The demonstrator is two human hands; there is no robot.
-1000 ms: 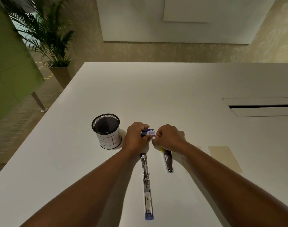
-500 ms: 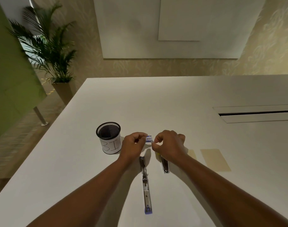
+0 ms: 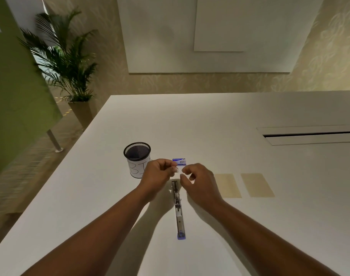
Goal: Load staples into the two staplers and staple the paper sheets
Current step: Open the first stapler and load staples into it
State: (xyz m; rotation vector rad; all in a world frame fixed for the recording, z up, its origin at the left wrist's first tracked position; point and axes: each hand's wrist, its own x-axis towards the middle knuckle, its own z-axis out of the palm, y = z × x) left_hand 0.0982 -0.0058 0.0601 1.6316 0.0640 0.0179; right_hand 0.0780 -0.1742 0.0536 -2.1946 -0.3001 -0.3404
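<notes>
Both my hands are up over the white table (image 3: 210, 116), smooth matte top. My left hand (image 3: 157, 174) has its fingers curled in with thumb and forefinger pinched at the near edge of the small staple box (image 3: 179, 162), a flat blue and white cardboard rectangle. I can't tell if the box is lifted or sitting on the table. My right hand (image 3: 198, 181) is just beside it, fingers loosely curled and parted, thumb and forefinger near each other but closed on nothing I can see, right at the box's near right corner.

One stapler (image 3: 178, 208) is visible, swung fully open and lying flat: a long narrow shiny metal strip running toward me, with a blue plastic end nearest me and the far end just below my fingertips, between the two wrists. A second stapler isn't visible to me; the right hand covers that patch.

Two paper sheets, tan, flat, rectangular, lie side by side right of my right hand: the nearer sheet (image 3: 228, 185) close to my knuckles, the farther sheet (image 3: 257, 184) just beyond it with a thin gap.

One black wire-mesh cup (image 3: 137, 159), round, with a white paper label with handwritten letters, stands left of my left hand, partly behind it.
</notes>
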